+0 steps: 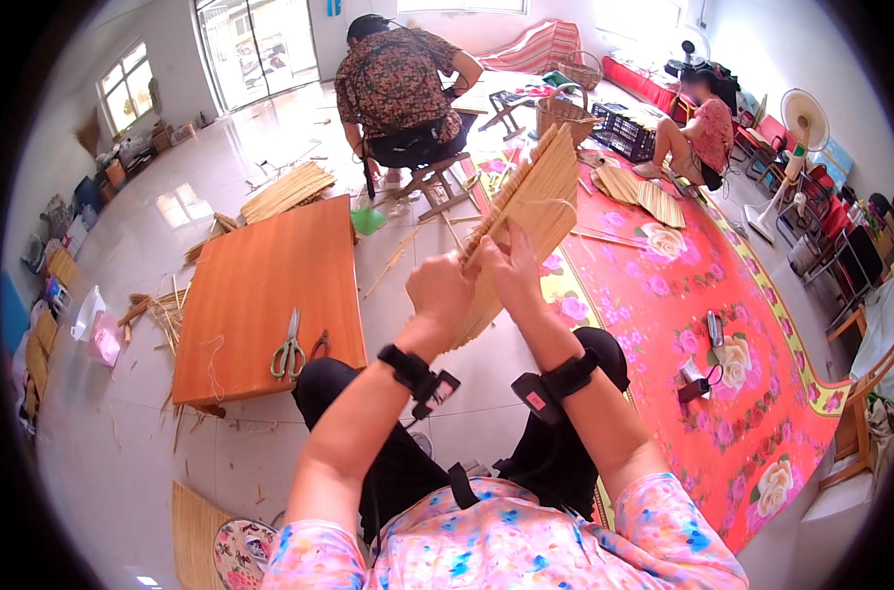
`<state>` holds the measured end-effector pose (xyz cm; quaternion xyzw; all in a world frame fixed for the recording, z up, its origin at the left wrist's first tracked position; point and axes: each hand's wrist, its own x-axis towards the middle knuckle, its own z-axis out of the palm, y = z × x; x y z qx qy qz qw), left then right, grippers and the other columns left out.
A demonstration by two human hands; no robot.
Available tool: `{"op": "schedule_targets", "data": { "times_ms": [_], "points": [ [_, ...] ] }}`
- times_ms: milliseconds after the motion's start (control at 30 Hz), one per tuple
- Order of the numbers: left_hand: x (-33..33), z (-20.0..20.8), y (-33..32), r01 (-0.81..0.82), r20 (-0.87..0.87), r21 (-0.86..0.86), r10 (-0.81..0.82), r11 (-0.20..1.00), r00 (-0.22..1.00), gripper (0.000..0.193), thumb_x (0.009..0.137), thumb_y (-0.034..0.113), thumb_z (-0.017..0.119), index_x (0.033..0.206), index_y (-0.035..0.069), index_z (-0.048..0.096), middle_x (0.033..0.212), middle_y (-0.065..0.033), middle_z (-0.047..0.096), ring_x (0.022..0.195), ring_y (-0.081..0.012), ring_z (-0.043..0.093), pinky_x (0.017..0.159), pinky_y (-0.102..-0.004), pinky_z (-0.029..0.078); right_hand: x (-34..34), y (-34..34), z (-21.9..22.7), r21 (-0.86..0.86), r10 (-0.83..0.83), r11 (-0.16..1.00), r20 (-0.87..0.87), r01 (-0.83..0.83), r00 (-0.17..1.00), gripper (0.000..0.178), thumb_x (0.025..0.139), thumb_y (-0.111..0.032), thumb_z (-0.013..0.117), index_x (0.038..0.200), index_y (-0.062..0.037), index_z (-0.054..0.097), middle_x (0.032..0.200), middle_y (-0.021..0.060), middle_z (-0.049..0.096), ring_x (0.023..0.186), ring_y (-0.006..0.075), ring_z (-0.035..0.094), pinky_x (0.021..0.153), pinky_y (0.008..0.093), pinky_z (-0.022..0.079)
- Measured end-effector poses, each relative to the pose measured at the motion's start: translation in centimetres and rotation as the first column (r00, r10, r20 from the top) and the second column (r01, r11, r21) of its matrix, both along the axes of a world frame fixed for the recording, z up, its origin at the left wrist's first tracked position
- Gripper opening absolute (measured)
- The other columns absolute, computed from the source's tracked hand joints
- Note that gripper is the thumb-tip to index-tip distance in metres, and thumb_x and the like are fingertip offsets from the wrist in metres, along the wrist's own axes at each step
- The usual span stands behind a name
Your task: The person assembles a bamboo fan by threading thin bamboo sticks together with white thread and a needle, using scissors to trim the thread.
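A flat panel of pale straw-coloured stalks [545,192] is held up, tilted, in front of me above my knees. My left hand [439,291] is closed in a fist at the panel's left edge. Beside it, my right hand [513,269] pinches the same edge, with its thumb pressed near the left hand. A thin pale strand [567,205] curves out over the panel's face near the right hand. The fingertips of the left hand are hidden. To the left, scissors [288,350] lie on a low wooden table [270,265], next to a small dark-handled tool [320,343].
A red floral mat [663,324] spreads to the right, with small dark devices [697,386] on it. Bundled stalks [288,190] lie beyond the table. One person [398,93] sits ahead on a folding stool; another [707,128] sits at far right near a standing fan [804,120].
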<state>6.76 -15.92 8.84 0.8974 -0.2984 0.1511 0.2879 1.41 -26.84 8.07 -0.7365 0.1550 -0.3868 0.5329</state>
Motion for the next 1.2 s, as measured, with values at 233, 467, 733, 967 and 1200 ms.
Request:
{"op": "schedule_targets", "data": {
  "times_ms": [233,467,733,967,1200],
  "points": [
    [-3.6,-4.2,1.7,0.094,-0.107,-0.075,-0.102,0.993,0.989,0.028,0.089,0.033,0.058,0.096,0.007,0.066,0.078,-0.0177,0.068,0.069,-0.0372,0.068,0.064,-0.0486,0.054,-0.6,2.5,-3.6,-0.079,-0.084,0.994,-0.07,0.078,0.994,0.078,0.088,-0.036,0.064,0.141,0.0122,0.033,0.14,0.0325,0.039,0.135,0.0426,0.034,0.114,0.0434,0.027],
    [-9.7,-6.8,3.2,0.24,-0.167,0.113,-0.22,0.964,0.961,0.06,0.087,0.016,0.058,0.138,-0.008,0.037,0.11,-0.0208,0.062,0.074,-0.0362,0.07,0.06,-0.0429,0.058,-6.1,3.9,-1.8,-0.037,-0.065,0.998,-0.18,0.059,0.982,0.051,0.093,-0.028,0.061,0.129,0.0069,0.051,0.119,0.0224,0.061,0.097,0.0286,0.068,0.08,0.0386,0.055],
    [-15.8,-8.5,4.8,0.312,-0.092,0.131,-0.302,0.941,0.949,0.063,0.087,0.013,0.053,0.139,-0.015,0.033,0.121,-0.031,0.058,0.072,-0.0297,0.072,0.056,-0.0371,0.058,-10.3,5.1,-0.3,-0.413,-0.42,0.865,-0.282,0.286,0.863,0.039,0.093,-0.036,0.061,0.091,0.0035,0.061,0.07,0.0172,0.066,0.066,0.0319,0.068,0.061,0.0396,0.052],
    [-16.9,-7.7,5.7,0.44,-0.102,0.029,-0.435,0.898,0.895,0.073,0.086,0.032,0.062,0.137,-0.014,0.038,0.114,-0.0281,0.061,0.07,-0.027,0.07,0.053,-0.0346,0.055,-11.3,5.7,0.5,-0.651,-0.526,0.711,-0.242,0.265,0.816,0.034,0.097,-0.027,0.054,0.08,0.0019,0.058,0.059,0.0232,0.056,0.055,0.0418,0.058,0.05,0.0452,0.044],
    [-7.5,-6.0,11.4,0.439,-0.073,-0.211,-0.462,0.873,0.884,0.048,0.079,0.026,0.074,0.119,0.006,0.058,0.112,-0.017,0.063,0.079,-0.032,0.068,0.062,-0.0397,0.055,-12.3,5.1,1.1,-0.675,-0.546,0.694,-0.266,0.251,0.794,0.039,0.098,-0.022,0.051,0.069,0.0032,0.054,0.054,0.0229,0.048,0.045,0.0376,0.046,0.045,0.0453,0.033]
  ]
}}
